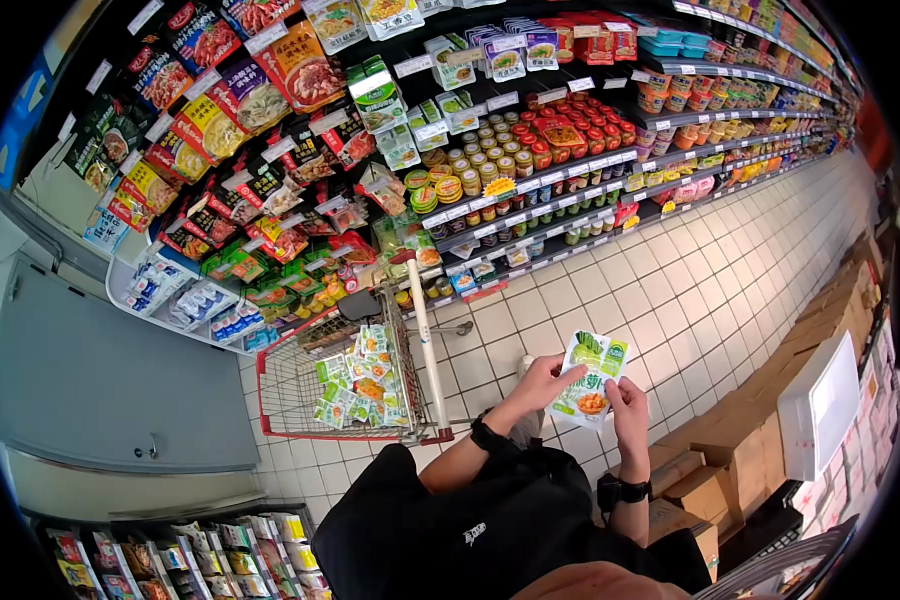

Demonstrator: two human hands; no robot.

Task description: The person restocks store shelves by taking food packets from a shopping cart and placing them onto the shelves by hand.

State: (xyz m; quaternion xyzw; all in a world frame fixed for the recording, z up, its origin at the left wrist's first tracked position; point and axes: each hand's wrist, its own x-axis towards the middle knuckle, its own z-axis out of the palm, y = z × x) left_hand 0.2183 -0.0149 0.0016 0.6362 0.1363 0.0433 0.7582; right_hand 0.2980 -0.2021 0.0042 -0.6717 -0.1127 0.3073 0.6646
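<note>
Both my hands hold one flat white-and-green food packet, with green lettering and a picture of orange food on its front. My left hand grips its left side, the thumb lying over the front. On the right edge, my right hand pinches the packet between thumb and fingers. To the left stands a wire shopping cart with a white handle bar and red trim. Inside it lies a loose heap of similar white-and-green packets. Each wrist wears a black band.
Shelves ahead carry red-lidded jars, tubs and sachets; hanging seasoning packets fill the rack at left. Cardboard boxes and a white plastic bin line the right side. A grey door is at left, and a tiled aisle runs between.
</note>
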